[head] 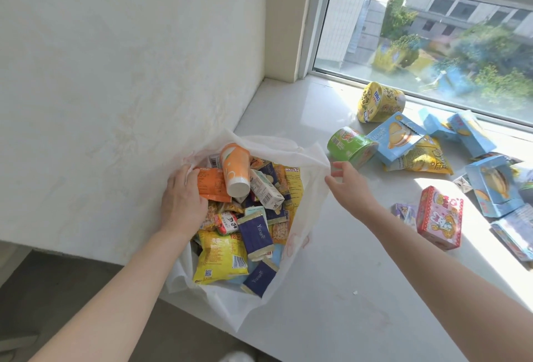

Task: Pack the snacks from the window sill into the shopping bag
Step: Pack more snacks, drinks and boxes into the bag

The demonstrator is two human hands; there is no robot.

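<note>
The white shopping bag (302, 211) lies open on the window sill (331, 289), stuffed with snacks: an orange cup (234, 168), an orange packet (210, 184), a yellow bag (219, 255) and navy packets (255, 234). My left hand (183, 203) grips the bag's left rim, resting against the orange packet. With fingers apart, my right hand (347, 182) is at the bag's right rim, and nothing is in it. Loose on the sill lie a green cup (350, 145), a yellow cup (379, 102), a blue box (399, 136) and a pink box (439, 217).
More blue boxes (468, 131) and a yellow packet (424, 161) lie toward the window (432, 35). A small purple carton (403, 211) sits by the pink box. A white wall (115, 73) bounds the sill on the left; the floor (57, 289) drops below.
</note>
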